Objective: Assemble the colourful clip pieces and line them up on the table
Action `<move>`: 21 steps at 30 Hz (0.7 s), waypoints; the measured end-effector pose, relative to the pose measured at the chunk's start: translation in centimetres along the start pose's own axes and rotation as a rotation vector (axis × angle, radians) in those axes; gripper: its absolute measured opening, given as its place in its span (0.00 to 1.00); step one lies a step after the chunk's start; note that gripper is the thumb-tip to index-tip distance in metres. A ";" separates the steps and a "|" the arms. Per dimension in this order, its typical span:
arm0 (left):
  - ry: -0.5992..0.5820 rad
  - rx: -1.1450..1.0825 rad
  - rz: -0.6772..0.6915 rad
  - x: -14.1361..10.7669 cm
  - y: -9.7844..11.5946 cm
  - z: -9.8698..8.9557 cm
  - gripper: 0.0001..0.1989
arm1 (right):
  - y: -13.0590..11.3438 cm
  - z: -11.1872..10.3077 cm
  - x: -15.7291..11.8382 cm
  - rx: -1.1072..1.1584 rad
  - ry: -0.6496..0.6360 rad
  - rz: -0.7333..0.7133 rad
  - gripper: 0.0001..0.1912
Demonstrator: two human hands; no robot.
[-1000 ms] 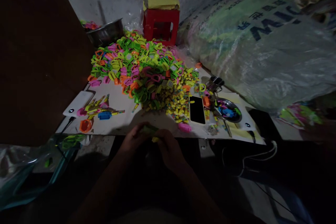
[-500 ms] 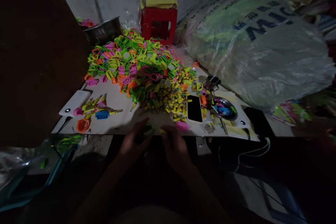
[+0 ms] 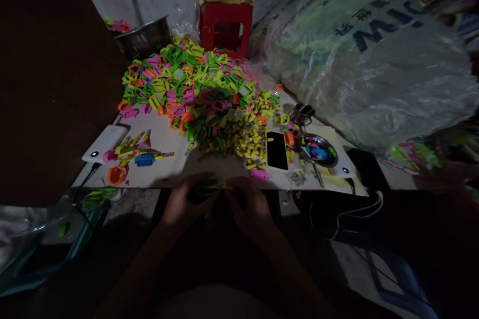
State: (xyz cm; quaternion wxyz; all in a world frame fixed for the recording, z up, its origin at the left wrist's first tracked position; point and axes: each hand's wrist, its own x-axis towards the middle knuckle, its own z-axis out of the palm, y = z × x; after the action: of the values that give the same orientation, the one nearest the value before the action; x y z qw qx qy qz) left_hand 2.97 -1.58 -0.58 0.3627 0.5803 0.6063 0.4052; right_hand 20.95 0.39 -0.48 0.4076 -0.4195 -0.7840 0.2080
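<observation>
My left hand (image 3: 185, 203) is closed around a green plastic piece (image 3: 211, 182) at the table's front edge. Facing it, my right hand (image 3: 250, 205) pinches a small yellow piece (image 3: 226, 186) against the green one's right end. Shadow and fingers hide much of both pieces. Beyond my hands spreads a heap of ring-shaped plastic pieces (image 3: 187, 77) in green, yellow, pink and orange. Small yellow pieces (image 3: 249, 142) with coloured marks are heaped at its near right side. A pink piece (image 3: 259, 175) lies just beyond my right hand.
A phone (image 3: 277, 151), a metal dish (image 3: 321, 149) of coloured bits and a metal cup (image 3: 302, 113) are on the right. On the left are a white power bank (image 3: 106, 144) and a blue piece (image 3: 144, 160). Behind stand a red stool (image 3: 226, 30) and a big plastic sack (image 3: 374, 70).
My right hand has moved left toward my left hand, bringing the small yellow piece against the green piece. The view has shifted slightly.
</observation>
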 end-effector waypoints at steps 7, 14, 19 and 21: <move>-0.065 0.051 -0.062 0.1 -0.2 -0.3 0.18 | -0.5 -0.5 -0.1 -0.333 -0.287 -0.028 0.04; -0.186 0.013 -0.161 0.9 -2.0 -0.8 0.16 | 0.4 2.1 -0.7 -0.410 -0.420 0.106 0.08; 0.130 0.227 -0.102 3.2 -4.6 -4.4 0.20 | 4.5 5.5 2.3 -0.390 -0.312 0.058 0.30; 0.314 0.403 -0.075 4.8 -5.8 -6.9 0.22 | 6.2 6.6 4.0 -0.441 -0.303 0.063 0.28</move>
State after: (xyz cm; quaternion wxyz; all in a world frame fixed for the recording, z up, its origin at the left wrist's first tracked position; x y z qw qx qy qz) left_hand -5.95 2.68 -2.90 0.1559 0.5478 0.7448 0.3475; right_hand 17.33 7.35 -6.63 0.1779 -0.4865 -0.8489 0.1050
